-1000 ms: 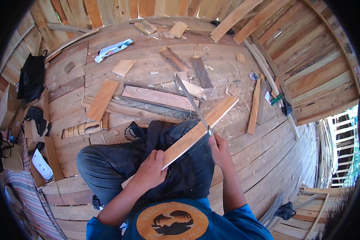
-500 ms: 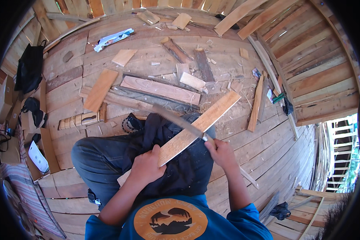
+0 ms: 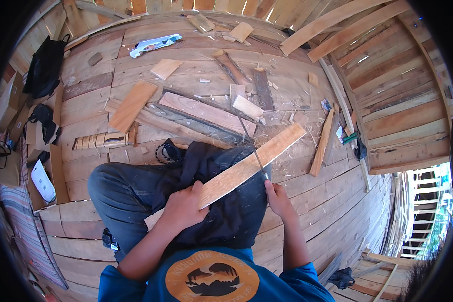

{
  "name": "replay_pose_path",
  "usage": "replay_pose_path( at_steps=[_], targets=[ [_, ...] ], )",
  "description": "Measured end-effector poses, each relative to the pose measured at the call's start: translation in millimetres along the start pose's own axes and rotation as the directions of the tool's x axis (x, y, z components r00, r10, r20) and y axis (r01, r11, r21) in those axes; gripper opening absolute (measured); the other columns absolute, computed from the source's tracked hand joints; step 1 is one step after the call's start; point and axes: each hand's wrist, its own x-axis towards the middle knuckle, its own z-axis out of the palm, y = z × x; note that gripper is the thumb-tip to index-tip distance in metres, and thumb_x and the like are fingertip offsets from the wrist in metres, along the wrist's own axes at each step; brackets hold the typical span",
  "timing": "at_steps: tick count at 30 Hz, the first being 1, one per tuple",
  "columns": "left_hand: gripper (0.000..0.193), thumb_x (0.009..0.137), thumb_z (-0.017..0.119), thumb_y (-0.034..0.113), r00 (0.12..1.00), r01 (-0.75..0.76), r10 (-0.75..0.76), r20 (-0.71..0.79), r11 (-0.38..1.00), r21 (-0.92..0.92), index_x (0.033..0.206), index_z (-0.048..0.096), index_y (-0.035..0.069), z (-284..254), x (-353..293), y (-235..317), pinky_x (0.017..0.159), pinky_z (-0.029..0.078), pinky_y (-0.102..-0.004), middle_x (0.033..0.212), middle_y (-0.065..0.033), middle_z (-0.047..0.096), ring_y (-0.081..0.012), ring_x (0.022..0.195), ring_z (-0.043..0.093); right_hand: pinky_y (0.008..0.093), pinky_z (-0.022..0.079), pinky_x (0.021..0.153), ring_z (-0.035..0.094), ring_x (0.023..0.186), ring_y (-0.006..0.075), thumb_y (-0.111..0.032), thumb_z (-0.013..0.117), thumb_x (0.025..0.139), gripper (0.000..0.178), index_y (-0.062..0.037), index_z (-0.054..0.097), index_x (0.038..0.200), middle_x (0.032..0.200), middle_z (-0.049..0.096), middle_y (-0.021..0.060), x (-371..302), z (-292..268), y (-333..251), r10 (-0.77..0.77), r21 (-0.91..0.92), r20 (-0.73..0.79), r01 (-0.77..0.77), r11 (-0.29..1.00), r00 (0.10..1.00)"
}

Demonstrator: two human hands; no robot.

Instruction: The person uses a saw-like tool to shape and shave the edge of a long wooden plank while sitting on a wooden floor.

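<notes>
the left hand [image 3: 184, 205] clasps a narrow wooden plank [image 3: 236, 173], which extends past the grip both ways above the dark trousers [image 3: 123, 189]; the right hand [image 3: 280, 200] grips a long-bladed knife [image 3: 257, 154] crossing the plank.

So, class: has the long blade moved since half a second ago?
Yes: the long blade has swung rightward and forward; its outer part now crosses the right end of the pinkish plank, as this view shows it.

And we've got two bare hands [image 3: 186, 206], one long-bladed tool [image 3: 257, 157], one hand-held plank [image 3: 236, 174], one large black handled bag [image 3: 45, 65], one blue-and-white plastic wrapper [image 3: 155, 45], one striped cloth [image 3: 16, 216], and one blue T-shirt [image 3: 211, 282] right now!
</notes>
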Motion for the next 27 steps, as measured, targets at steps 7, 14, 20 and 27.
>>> replay_pose_path(
  at_steps=[7, 14, 20, 27],
  targets=[
    [0.056, 0.072, 0.077, 0.034, 0.999, 0.001, -0.005, 0.049, 0.997, 0.072, 0.108, 0.051, 0.001, -22, -16, -9, 0.081, 0.052, -0.0468, 0.090, -0.0200, 0.068, -0.0381, 0.091, 0.066, 0.0337, 0.040, 0.052, 0.051, 0.055, 0.0144, -0.050, 0.046, 0.101, 0.061, 0.0012, 0.057, 0.071, 0.057, 0.050, 0.0043, 10, 3, 26, 0.060, 0.098, 0.048, -0.065, 0.993, 0.997],
    [0.053, 0.071, 0.079, 0.039, 0.922, 0.156, -0.211, 0.324, 0.970, 0.187, 0.102, 0.058, 0.002, -71, -48, -27, 0.080, 0.052, -0.0438, 0.090, -0.0193, 0.067, -0.0381, 0.090, 0.066, 0.0262, 0.031, 0.041, 0.041, 0.045, 0.0075, -0.050, 0.046, 0.101, 0.054, -0.0091, 0.048, 0.065, 0.053, 0.042, -0.0024, 3, 3, 9, 0.072, 0.254, 0.099, -0.096, 0.962, 0.992],
    [0.042, 0.072, 0.080, 0.025, 0.970, 0.069, -0.076, 0.231, 0.997, 0.038, 0.099, 0.056, 0.004, -90, -44, -27, 0.076, 0.050, -0.0485, 0.083, -0.0210, 0.066, -0.0401, 0.090, 0.065, 0.0235, 0.028, 0.039, 0.036, 0.042, 0.0054, -0.051, 0.047, 0.101, 0.052, -0.0110, 0.046, 0.067, 0.054, 0.040, -0.0045, 3, 2, 9, 0.123, 0.294, 0.099, -0.147, 0.944, 0.987],
    [0.041, 0.074, 0.080, 0.023, 0.984, -0.152, 0.144, 0.100, 0.985, 0.081, 0.100, 0.055, 0.004, -103, -37, -31, 0.076, 0.048, -0.0488, 0.080, -0.0200, 0.065, -0.0435, 0.085, 0.063, 0.0212, 0.019, 0.037, 0.027, 0.041, 0.0035, -0.055, 0.046, 0.100, 0.051, -0.0160, 0.039, 0.068, 0.055, 0.030, -0.0068, -1, 3, 7, 0.131, 0.443, 0.121, -0.172, 0.880, 0.984]
  ],
)
